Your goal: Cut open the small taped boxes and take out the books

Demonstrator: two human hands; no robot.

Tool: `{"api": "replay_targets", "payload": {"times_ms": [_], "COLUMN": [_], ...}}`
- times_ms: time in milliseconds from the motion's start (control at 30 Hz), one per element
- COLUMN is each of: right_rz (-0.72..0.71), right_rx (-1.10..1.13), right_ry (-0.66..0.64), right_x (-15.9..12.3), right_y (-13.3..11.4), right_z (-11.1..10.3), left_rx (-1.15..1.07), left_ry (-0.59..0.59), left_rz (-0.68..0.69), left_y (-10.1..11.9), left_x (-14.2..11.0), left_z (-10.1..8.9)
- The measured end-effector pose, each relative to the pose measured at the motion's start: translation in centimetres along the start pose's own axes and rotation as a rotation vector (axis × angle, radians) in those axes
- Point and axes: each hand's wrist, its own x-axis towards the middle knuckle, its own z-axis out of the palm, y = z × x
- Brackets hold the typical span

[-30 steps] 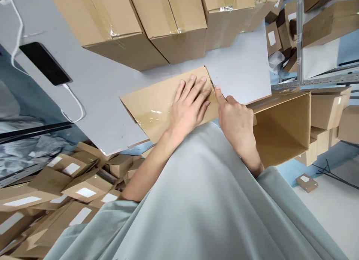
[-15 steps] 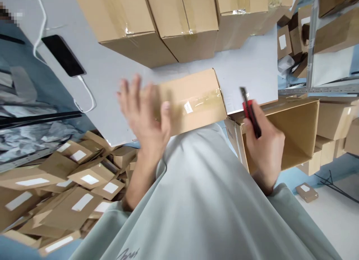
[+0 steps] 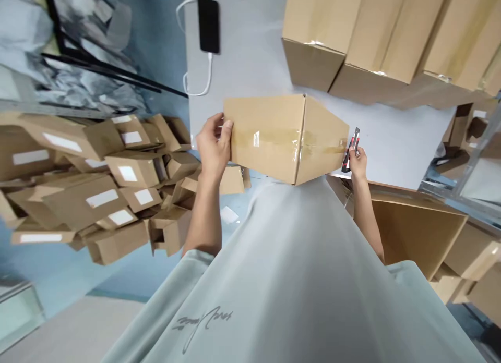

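Observation:
In front of my body a taped cardboard box [image 3: 270, 112] sits tilted at the table's near edge, its right end face turned partly towards me. Clear tape and a small white label run along its upper face. My left hand [image 3: 214, 144] grips the box's left end, thumb on the upper face and the other fingers curled at the edge. My right hand [image 3: 358, 162] holds a red and black box cutter [image 3: 350, 149], its blade end pointing up and away from me, close beside the box's right end.
Sealed cartons [image 3: 313, 19] line the back of the white table [image 3: 250, 50]. A phone [image 3: 209, 25] on a white cable lies at the left. Many small labelled boxes [image 3: 90, 191] are heaped at lower left. An open large carton [image 3: 418, 232] stands on the right.
My left hand has closed on the box's left end, and the box has tipped so its right end face shows. The cutter has moved beside that end. My view has swung left.

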Motion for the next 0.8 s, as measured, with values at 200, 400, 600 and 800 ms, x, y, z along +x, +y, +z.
{"api": "replay_targets", "payload": {"times_ms": [200,400,600,800], "right_rz": [-0.225,-0.409,-0.338,-0.529], "right_rx": [-0.160,-0.402,-0.572,-0.690], "right_ry": [0.086,0.387,0.464,0.423], "right_x": [-2.2,-4.5,-6.6,-11.1], "right_y": [-3.3,-7.2,-9.7,-14.1], "right_z": [-0.2,-6.2,-6.1,-5.8], "left_rx": [-0.110,-0.335,-0.371,-0.502], "left_ry": [0.044,-0.153,-0.331,-0.319], "left_rz": [-0.073,-0.183,-0.335,-0.014], "left_y": [-7.3,-8.2,-6.4,-5.7], "left_x": [1.3,2.5,3.5,2.9], "left_z": [2.3,13.2,18.3,10.0]}}
